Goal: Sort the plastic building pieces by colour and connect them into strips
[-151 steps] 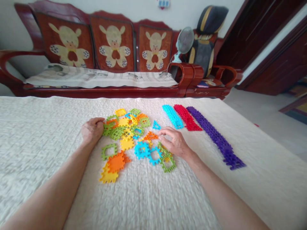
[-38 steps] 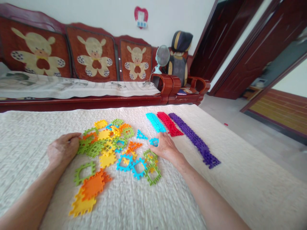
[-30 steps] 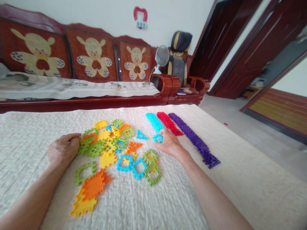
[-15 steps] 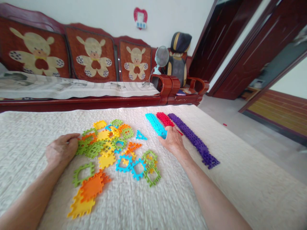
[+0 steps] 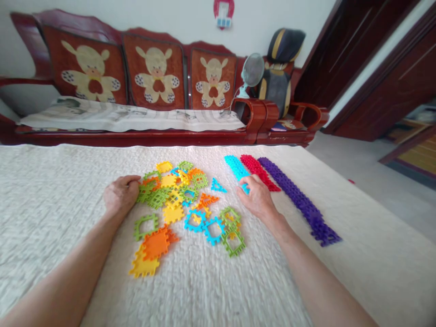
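Note:
My left hand (image 5: 121,194) rests on the cloth at the left side of a loose pile of notched plastic tiles, fingers curled. Its fingertips meet the green tiles (image 5: 158,198), and whatever lies under them is hidden. My right hand (image 5: 258,196) is at the near end of a light blue row of tiles (image 5: 235,165), thumb and index finger around the blue tile (image 5: 245,186) there. Beside it run a red row (image 5: 259,172) and a longer purple row (image 5: 296,197). Yellow tiles (image 5: 173,214), an orange tile (image 5: 156,244) and blue frame tiles (image 5: 195,220) lie in the pile.
A white quilted cloth (image 5: 218,290) covers the table. A blue triangle (image 5: 217,185) lies between the pile and the rows. Behind stand a wooden sofa (image 5: 136,138) with bear cushions (image 5: 158,75), a small fan (image 5: 252,70) and a chair with a massage pad (image 5: 276,86).
The view has swung left, so everything sits further right. My right hand stays at the near end of the blue row, its fingers slightly shifted. My left hand stays beside the pile.

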{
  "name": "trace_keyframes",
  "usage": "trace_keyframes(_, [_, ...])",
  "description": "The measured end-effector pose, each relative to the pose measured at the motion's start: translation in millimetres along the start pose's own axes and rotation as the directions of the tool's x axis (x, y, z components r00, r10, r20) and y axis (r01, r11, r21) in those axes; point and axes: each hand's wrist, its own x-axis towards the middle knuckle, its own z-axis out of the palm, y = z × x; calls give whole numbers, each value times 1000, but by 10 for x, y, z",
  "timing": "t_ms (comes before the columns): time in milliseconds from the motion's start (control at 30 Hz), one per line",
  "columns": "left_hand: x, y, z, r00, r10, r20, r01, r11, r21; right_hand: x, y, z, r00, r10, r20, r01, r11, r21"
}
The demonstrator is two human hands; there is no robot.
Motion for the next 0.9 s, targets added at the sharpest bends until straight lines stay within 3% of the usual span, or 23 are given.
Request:
trace_keyframes(100, [-17,15,8,999,9,-32,-9,1000,-3,-46,-245,34,986,-135,97,112,971,209])
trace_keyframes(200, [-16,3,25,998,34,-53,-34,999,-4,-132,-564,22,952,-212,223,135,939,316])
trace_keyframes(400, [-6,-10,26,998,37,-47,-37,999,-6,-310,-970,7,859,-294,420,216,951,223])
trace_keyframes(567, [-24,31,1,999,25,-37,-25,1000,0,-418,-1003,137,853,-281,439,251,960,127])
trace_keyframes(667, [-31,35,-19,1000,22,-15,-22,1000,0,-405,-973,154,860,-306,409,247,950,192])
trace_keyframes(800, [-20,6,-29,1000,27,13,-27,1000,4,-236,-805,11,889,-285,357,170,932,322])
trace_keyframes(900, [-7,-11,-18,999,34,6,-34,999,6,-91,-556,-157,920,-156,360,72,969,237])
